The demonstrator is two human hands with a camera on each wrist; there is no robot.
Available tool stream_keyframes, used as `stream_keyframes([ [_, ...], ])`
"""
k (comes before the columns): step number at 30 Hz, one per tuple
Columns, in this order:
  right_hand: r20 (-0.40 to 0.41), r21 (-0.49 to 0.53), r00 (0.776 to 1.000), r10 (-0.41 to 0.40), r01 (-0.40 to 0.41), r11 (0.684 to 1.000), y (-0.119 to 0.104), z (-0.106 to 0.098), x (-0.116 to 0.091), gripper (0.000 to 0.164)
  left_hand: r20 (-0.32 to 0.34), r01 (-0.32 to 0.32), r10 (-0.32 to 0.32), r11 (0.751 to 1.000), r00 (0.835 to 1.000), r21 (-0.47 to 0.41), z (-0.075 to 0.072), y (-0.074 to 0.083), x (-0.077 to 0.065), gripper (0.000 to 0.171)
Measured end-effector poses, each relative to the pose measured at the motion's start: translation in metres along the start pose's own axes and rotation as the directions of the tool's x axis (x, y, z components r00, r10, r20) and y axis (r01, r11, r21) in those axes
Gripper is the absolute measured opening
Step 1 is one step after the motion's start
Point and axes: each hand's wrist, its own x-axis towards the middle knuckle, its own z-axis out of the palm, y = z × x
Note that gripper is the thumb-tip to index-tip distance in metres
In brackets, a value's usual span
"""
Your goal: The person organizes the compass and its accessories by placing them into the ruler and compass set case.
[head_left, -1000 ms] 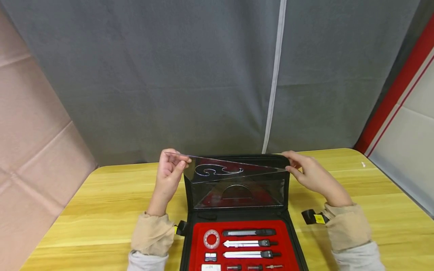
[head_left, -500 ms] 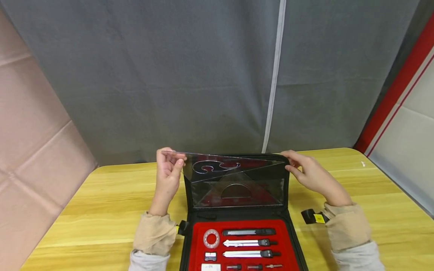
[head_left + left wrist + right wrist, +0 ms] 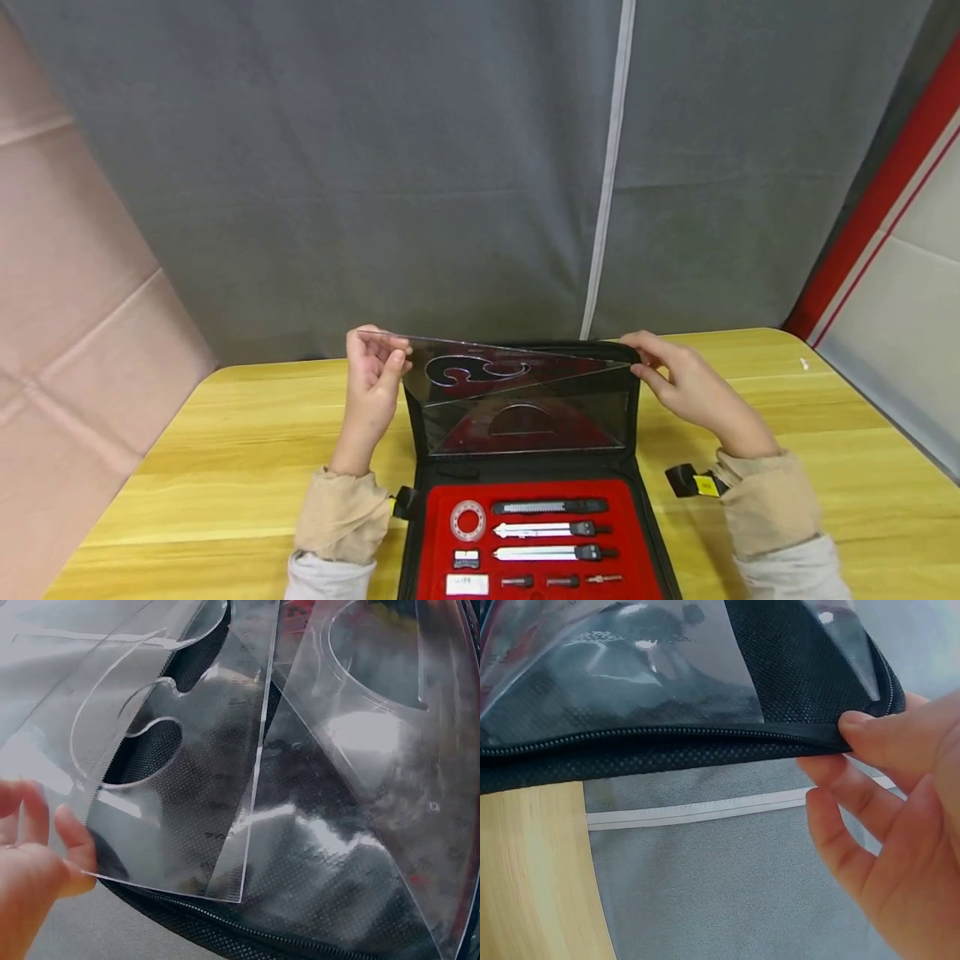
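A clear triangular set square [image 3: 480, 367] with a curved cut-out slants across the raised lid of a black zip case [image 3: 632, 417]. My left hand [image 3: 375, 367] pinches its wide end between thumb and fingers, as the left wrist view shows with the set square [image 3: 202, 825] in front of the lid. At the lid's upper right corner, my right hand [image 3: 675, 379] grips the zipped edge [image 3: 780, 742] between thumb and fingers. The set square's narrow tip lies close by that corner. A second clear triangle [image 3: 457, 433] with a half-round cut-out sits in the lid's see-through pocket.
The case's red tray [image 3: 540, 492] holds a round clear ring [image 3: 467, 521], a cutter knife [image 3: 550, 507], two compasses [image 3: 551, 529], a sharpener [image 3: 466, 559], a white eraser [image 3: 467, 584] and small parts. A wooden table [image 3: 225, 467] lies beneath, with a grey curtain [image 3: 375, 167] behind.
The left hand shifted slightly left with the set square in the first half second, its tip sliding left too. Since then it has barely moved. My right hand stays at the lid's corner.
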Motion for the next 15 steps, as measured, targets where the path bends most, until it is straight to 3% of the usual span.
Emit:
stream_keyframes([
  [4, -0.01, 0.002, 1.0, -0.008, 0.008, 1.0, -0.0006, 0.0, -0.0004, 0.032, -0.044, -0.006, 0.006, 1.0, 0.999, 0.009, -0.0004, 0.0005, 0.0004, 0.028],
  [8, -0.015, 0.004, 1.0, -0.023, 0.024, 1.0, -0.001, 0.0003, -0.0006, 0.032, -0.036, -0.048, 0.05, 0.996, 0.998, 0.072, -0.0015, 0.0003, 0.0002, 0.025],
  [12, -0.003, 0.019, 1.0, -0.019, 0.019, 1.0, -0.0022, 0.0003, 0.0001, 0.033, 0.013, -0.088, 0.087, 0.978, 0.996, 0.189, -0.0005, 0.0017, 0.0005, 0.023],
  [15, 0.007, 0.033, 1.0, -0.011, 0.011, 0.999, -0.0027, 0.0007, 0.0004, 0.033, 0.043, -0.097, 0.089, 0.95, 0.995, 0.297, 0.0021, 0.0035, 0.0001, 0.025],
])
